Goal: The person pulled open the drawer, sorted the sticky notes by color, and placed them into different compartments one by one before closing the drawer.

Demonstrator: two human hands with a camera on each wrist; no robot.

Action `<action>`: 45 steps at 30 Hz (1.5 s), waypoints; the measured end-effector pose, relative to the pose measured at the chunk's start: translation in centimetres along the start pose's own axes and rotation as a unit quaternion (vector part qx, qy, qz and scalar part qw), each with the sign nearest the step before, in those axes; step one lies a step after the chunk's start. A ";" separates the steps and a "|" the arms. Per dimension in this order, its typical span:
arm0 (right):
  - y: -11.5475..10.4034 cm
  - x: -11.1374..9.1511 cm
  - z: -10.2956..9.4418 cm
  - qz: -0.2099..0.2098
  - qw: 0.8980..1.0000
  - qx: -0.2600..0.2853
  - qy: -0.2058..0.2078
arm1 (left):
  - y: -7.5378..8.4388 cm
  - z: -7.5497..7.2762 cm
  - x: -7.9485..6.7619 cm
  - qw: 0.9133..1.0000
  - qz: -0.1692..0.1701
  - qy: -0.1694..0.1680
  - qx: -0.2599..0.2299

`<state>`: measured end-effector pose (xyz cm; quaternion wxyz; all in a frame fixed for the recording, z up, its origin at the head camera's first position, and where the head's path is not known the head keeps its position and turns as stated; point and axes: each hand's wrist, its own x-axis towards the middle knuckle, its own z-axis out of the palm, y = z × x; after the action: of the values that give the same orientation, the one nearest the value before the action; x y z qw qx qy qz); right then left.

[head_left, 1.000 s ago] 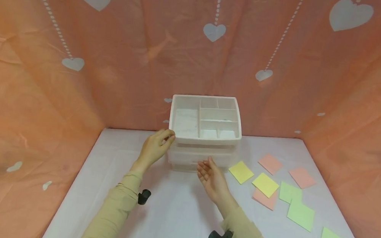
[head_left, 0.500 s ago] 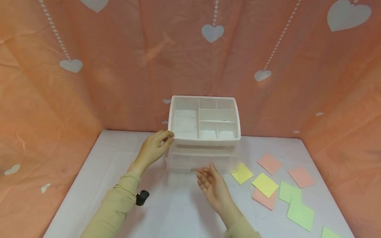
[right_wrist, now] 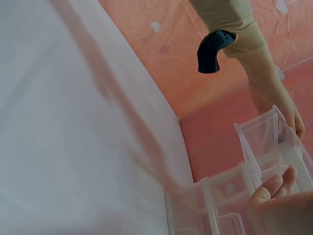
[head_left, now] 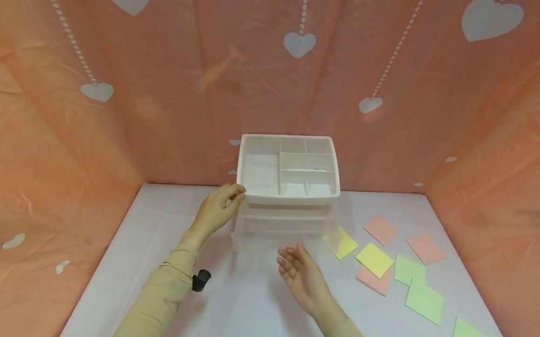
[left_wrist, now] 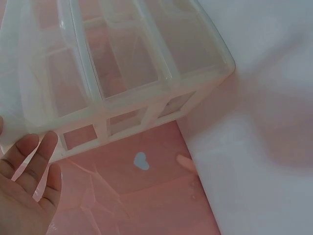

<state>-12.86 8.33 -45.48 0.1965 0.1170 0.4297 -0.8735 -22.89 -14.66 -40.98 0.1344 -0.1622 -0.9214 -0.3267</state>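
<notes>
A white plastic drawer organizer (head_left: 289, 195) with a divided top tray stands at the back of the table. At its front left top corner, my left hand (head_left: 214, 209) grips the rim; the left wrist view shows those fingers (left_wrist: 41, 152) against the organizer's side wall. A clear top drawer (right_wrist: 261, 134) juts out from the front, higher than the drawers beneath it. My right hand (head_left: 305, 280) is at this drawer's front, palm turned inward, with curled fingers (right_wrist: 274, 186) hooked at its handle. The drawer's see-through edge overlaps a yellow sticky note (head_left: 346, 245) in the head view.
Right of the organizer lie a second yellow note (head_left: 375, 260), pink notes (head_left: 381, 229) and green notes (head_left: 425, 301), some overlapping. The white table (head_left: 246, 318) meets an orange curtain (head_left: 198, 102) with white hearts behind and at both sides.
My right hand has drawn back toward me, and the clear top drawer has slid out with it. The left hand has stayed at the organizer's corner.
</notes>
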 end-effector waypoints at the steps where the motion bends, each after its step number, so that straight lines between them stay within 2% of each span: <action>1: 0.0 -0.2 0.0 0.001 1.000 0.000 0.000 | 0.0 0.0 0.0 1.000 0.001 0.000 0.000; 18: 0.4 -2.0 -0.6 0.022 0.999 0.006 -0.040 | -0.1 0.1 0.0 1.000 -0.003 -0.004 -0.001; 27: 0.7 -2.3 -0.7 0.024 0.999 0.008 -0.026 | 0.0 0.2 -0.1 1.000 0.000 -0.001 -0.002; 45: 0.7 -2.0 -0.9 0.021 0.999 -0.003 -0.030 | -0.1 0.2 0.0 1.000 0.006 0.006 -0.007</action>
<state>-10.72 9.16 -45.71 0.2278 0.0991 0.4237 -0.8710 -22.97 -14.55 -41.18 0.1403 -0.1671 -0.9171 -0.3335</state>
